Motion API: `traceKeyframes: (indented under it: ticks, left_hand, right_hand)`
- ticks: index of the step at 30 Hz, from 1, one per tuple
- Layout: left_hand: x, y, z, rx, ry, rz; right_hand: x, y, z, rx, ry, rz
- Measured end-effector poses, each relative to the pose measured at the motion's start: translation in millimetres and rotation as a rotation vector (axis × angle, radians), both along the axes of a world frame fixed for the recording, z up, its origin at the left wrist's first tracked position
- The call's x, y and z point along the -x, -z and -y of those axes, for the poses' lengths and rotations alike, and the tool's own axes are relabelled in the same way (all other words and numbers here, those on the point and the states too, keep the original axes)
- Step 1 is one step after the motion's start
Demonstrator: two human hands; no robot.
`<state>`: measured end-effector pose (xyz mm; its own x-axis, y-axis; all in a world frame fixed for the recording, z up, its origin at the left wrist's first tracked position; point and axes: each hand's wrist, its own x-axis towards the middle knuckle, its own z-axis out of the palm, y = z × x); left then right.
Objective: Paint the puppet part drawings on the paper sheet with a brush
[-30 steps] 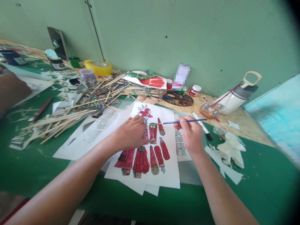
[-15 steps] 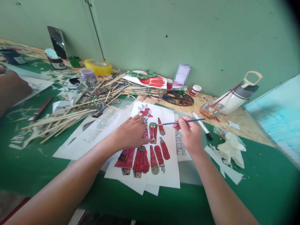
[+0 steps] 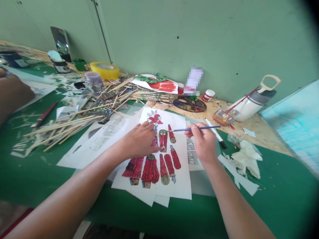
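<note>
My right hand (image 3: 201,141) is closed around a thin blue paintbrush (image 3: 206,127), held nearly level. The brush tip reaches the top of a red figure part with a green round end (image 3: 163,133) on a white paper sheet (image 3: 180,184). My left hand (image 3: 143,138) lies flat on that sheet, fingers outstretched, covering some of the painted shapes. Several painted parts in red, with green and brown touches, show on the paper, among them a skirt-like piece (image 3: 150,169). Under it lie more sheets with black line drawings (image 3: 106,132).
Thin wooden sticks (image 3: 74,127) are heaped at left, near a yellow tape roll (image 3: 106,70). Behind the paper lies a dark paint palette (image 3: 184,105). A white bottle (image 3: 249,106), a marker (image 3: 216,134) and crumpled tissue (image 3: 246,159) are at right. Another person's hand (image 3: 15,93) rests far left.
Little differs. The paintbrush and my right hand have shifted very slightly, the tip staying by the green round end. My left hand keeps its place on the paper.
</note>
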<state>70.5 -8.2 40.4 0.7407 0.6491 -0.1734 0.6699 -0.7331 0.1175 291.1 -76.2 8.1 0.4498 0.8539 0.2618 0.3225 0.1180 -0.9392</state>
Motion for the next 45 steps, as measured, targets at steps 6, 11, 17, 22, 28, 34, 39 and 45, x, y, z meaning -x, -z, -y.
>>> traceKeyframes:
  ticks: [6, 11, 17, 22, 28, 34, 39, 45]
  left_hand:
    - [0.6, -0.6, 0.0, 0.007, 0.006, 0.005]
    - [0.5, 1.2, -0.9, 0.003, 0.007, 0.011]
    - [1.0, 2.4, -1.0, -0.005, 0.007, 0.015]
    - [0.3, 2.7, -0.6, -0.009, 0.010, 0.014]
    - [0.2, 0.8, -0.5, 0.001, 0.011, -0.021]
    - [0.1, 1.7, -1.6, -0.009, 0.015, -0.017]
    - [1.4, 3.6, -1.6, -0.012, 0.015, 0.014]
    - [1.4, 2.9, -2.1, -0.019, 0.021, 0.049]
  right_hand:
    - [-0.8, 1.0, -0.6, 0.034, -0.020, 0.021]
    - [-0.9, 0.9, 0.5, 0.000, -0.012, 0.013]
    - [0.0, 0.4, -0.5, -0.011, -0.006, -0.006]
    - [-0.3, 0.2, -0.5, -0.031, 0.000, -0.016]
    - [-0.6, -1.1, 2.1, -0.052, -0.016, -0.062]
    - [-0.5, 1.4, 2.4, -0.012, -0.047, -0.040]
    - [-0.3, 2.3, 0.5, -0.014, -0.031, -0.024]
    - [2.4, 0.1, 0.4, 0.030, -0.041, -0.004]
